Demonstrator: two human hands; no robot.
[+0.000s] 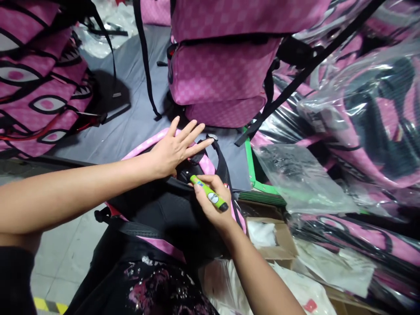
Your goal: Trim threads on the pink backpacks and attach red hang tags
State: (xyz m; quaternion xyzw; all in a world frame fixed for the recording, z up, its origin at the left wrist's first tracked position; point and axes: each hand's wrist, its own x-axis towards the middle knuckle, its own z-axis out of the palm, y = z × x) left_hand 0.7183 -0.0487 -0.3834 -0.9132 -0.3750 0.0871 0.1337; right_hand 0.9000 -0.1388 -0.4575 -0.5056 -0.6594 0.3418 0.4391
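A black and pink backpack (pixel 157 203) lies at the near edge of the table, against the person's body. My left hand (pixel 175 151) is spread with its fingers apart over the backpack's upper edge, holding nothing; whether its palm presses on the fabric I cannot tell. In my right hand (pixel 213 192) is a green marker pen (pixel 208 192), gripped between thumb and fingers. Its black end points down to the right, and its dark other end points at the backpack's black fabric, close to my left wrist. A black strap (pixel 223 164) loops beside the right hand.
Pink checkered backpacks (pixel 223 70) are stacked at the back of the grey-covered table (pixel 134 87). Another pile with printed eyes (pixel 47 105) stands on the left. Plastic-wrapped backpacks (pixel 377 113) fill the right, beside a green-edged bin (pixel 251 162). Below sits an open cardboard box (pixel 285 238).
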